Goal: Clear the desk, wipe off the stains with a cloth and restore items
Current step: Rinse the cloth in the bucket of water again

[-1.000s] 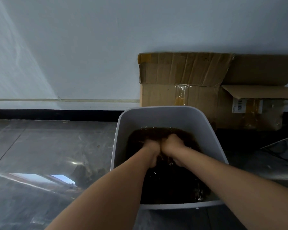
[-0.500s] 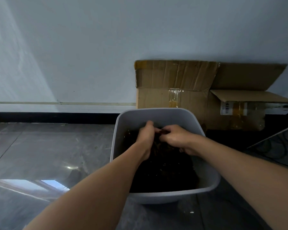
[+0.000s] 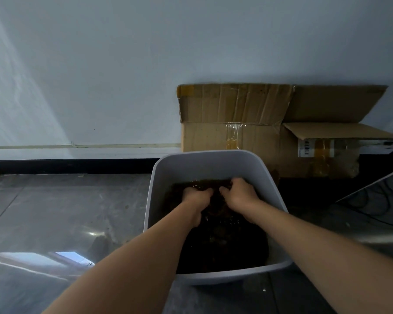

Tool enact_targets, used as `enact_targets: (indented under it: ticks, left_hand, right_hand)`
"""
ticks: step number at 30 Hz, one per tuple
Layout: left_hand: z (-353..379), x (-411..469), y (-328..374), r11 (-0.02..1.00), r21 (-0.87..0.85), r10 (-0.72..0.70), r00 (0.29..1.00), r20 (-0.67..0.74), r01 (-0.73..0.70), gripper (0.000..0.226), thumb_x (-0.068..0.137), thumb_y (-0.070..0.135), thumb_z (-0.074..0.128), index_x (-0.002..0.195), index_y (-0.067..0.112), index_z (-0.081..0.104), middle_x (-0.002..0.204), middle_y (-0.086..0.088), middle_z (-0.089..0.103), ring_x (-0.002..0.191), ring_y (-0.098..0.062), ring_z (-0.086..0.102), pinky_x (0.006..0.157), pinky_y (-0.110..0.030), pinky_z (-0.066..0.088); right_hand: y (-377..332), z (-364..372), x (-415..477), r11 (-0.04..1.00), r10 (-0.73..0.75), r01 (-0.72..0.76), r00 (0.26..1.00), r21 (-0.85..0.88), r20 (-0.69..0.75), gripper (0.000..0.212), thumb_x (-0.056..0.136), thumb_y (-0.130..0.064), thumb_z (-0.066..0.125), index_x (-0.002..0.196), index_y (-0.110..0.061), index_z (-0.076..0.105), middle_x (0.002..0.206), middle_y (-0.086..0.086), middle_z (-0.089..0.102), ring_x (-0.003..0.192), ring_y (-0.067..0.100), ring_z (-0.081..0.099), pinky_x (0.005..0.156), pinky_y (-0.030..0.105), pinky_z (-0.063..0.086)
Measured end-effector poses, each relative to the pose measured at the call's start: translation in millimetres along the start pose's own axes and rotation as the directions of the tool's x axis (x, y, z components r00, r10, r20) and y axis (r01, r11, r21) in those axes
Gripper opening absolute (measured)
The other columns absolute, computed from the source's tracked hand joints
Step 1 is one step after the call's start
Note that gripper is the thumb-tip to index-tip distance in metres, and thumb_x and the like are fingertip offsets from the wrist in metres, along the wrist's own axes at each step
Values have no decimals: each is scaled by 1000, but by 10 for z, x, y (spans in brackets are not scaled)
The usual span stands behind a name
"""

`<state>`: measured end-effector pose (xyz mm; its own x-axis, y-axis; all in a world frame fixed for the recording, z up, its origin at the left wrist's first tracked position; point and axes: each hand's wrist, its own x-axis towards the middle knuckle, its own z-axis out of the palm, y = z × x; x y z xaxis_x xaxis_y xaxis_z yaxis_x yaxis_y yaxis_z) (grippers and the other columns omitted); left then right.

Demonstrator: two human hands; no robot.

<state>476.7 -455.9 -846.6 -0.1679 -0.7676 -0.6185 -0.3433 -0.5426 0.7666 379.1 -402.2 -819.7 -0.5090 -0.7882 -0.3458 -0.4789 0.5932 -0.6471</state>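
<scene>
L hand (image 3: 196, 198), R hand (image 3: 241, 195) grip dark cloth(?) (image 3: 214, 206), tub (image 3: 213, 167)

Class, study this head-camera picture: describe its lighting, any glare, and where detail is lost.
Head view: dim and bluish overall; a pale band of light slants across the white wall at left; the glossy grey floor carries a glare spot and a bright reflected patch; the contents of the grey plastic tub read near-black, hiding what the left hand and right hand hold.
</scene>
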Motion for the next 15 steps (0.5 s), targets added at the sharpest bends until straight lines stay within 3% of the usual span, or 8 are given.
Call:
enact_targets:
  ticks: [3, 7, 10, 11, 13, 15]
  left_hand:
    - [16, 74, -87, 954, 289, 111, 989, -97, -79, 28, 94, 24, 65, 115, 6, 62, 111, -12, 67, 102, -30, 64, 88, -35, 54]
    - [26, 113, -171, 880, 471, 129, 983, -132, -52, 35, 100, 24, 54, 127, 4, 60, 130, -16, 61, 121, -32, 58, 101, -34, 45]
    - [67, 111, -169, 948, 316, 13, 999, 33, -23, 39, 107, 22, 39, 143, 7, 47, 146, -10, 49, 133, -28, 49, 109, -29, 39]
    - [82, 95, -163, 972, 233, -8, 994, 105, -17, 38, 108, 23, 39, 142, 8, 48, 144, -9, 50, 131, -29, 50, 107, -29, 42]
    - [116, 100, -172, 993, 103, -78, 986, 146, 63, 36, 105, 29, 45, 131, 7, 58, 127, -16, 63, 116, -32, 60, 95, -37, 53]
    - [110, 47, -145, 989, 18, -151, 978, 144, 150, 36, 104, 33, 44, 117, 5, 61, 101, -16, 65, 97, -30, 63, 79, -31, 54]
  right_hand:
    - [42, 97, 76, 965, -23, 44, 996, -259, 82, 25, 101, -19, 52, 124, -12, 56, 124, 10, 61, 110, 26, 60, 93, 36, 50]
    - [57, 265, 164, 894, -11, 90, 984, -439, 179, 40, 100, -19, 49, 139, -13, 50, 135, 13, 56, 119, 29, 57, 103, 40, 47]
    - [66, 349, 221, 909, 75, 33, 967, -415, 242, 58, 99, -23, 50, 151, -6, 31, 146, 18, 46, 129, 33, 51, 109, 39, 41]
    - [47, 355, 227, 933, 84, 6, 968, -361, 235, 57, 99, -30, 52, 150, -9, 36, 145, 16, 49, 128, 32, 52, 108, 38, 43]
    - [-3, 343, 214, 981, 64, -29, 982, -191, 177, 47, 100, -40, 50, 137, -12, 54, 135, 12, 59, 119, 29, 58, 100, 33, 46]
    - [-68, 320, 165, 995, 90, -86, 990, -44, 106, 40, 102, -34, 46, 126, -6, 61, 126, 16, 63, 108, 30, 61, 87, 30, 47]
